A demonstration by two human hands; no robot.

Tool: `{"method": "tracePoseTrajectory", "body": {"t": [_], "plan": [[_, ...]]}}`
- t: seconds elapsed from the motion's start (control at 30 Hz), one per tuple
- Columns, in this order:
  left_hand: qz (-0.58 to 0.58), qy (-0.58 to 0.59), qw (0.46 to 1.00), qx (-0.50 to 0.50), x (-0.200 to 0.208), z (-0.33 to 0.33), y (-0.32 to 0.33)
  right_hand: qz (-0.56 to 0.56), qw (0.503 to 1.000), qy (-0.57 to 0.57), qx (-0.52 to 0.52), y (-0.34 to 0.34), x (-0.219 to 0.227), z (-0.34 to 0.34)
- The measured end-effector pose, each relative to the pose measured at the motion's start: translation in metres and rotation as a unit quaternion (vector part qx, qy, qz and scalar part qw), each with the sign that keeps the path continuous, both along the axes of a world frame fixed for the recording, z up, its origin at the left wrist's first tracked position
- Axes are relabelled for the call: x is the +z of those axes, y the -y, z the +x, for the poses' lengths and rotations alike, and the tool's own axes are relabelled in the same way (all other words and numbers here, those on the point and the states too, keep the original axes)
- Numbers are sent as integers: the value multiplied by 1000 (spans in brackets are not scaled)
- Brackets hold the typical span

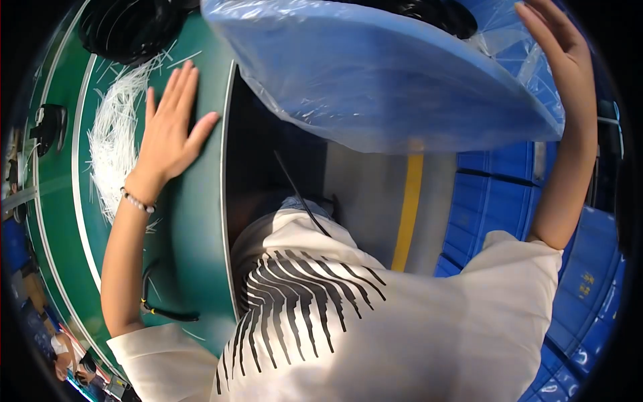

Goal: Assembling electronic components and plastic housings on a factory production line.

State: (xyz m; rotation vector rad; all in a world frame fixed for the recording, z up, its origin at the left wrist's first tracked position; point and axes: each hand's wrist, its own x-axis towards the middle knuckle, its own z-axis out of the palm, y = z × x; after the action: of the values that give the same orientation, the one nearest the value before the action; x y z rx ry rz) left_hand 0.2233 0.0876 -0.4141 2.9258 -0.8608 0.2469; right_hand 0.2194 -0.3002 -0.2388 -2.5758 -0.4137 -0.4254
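Head view: one large translucent blue plastic bag, crinkled, stuck out past the green worktop's edge, contents unclear. Several blue plastic crates stood at right. Left hand lay open, fingers straight, beside one heap of thin white strips; one black-handled pair of pliers lay nearer. Right hand was raised by the bag; couldn't tell if gripping.

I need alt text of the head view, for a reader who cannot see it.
A person's left hand is palm-down over a green table, beside scattered thin white strips; the right hand is raised beside large blue translucent plastic.
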Motion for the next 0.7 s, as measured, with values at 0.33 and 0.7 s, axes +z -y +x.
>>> {"method": "tracePoseTrajectory", "body": {"t": [0.33, 0.7], "plan": [[-67, 18, 997, 29, 21, -35, 35, -324, 863, -379, -81, 152, -87, 114], [-173, -135, 971, -97, -6, -48, 59, -400, 892, -126, 167, 297, -282, 241]]}}
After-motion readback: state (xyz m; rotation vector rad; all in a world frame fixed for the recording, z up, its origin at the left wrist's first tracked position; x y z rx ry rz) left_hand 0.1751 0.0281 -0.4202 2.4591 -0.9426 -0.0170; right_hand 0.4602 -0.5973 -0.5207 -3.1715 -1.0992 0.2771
